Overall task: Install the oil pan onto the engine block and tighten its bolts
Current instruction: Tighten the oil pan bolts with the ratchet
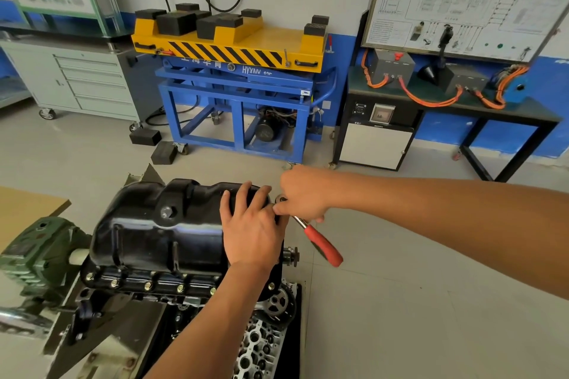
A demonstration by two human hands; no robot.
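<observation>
The glossy black oil pan [154, 231] sits on the upturned engine block [172, 295], with several bolts [147, 285] along its near flange. My left hand [252, 224] lies flat on the pan's right end, fingers spread over its top. My right hand [303, 194] grips the head of a ratchet wrench [323, 243] at the pan's far right edge; its red handle slants down to the right. The bolt under the ratchet head is hidden by my fingers.
A green gearbox of the engine stand [37, 252] is at the left. A cylinder head [258, 348] lies below the block. Behind stand a blue lift table with a yellow top [234, 77], a grey tool cabinet [89, 83] and a black training bench [446, 95].
</observation>
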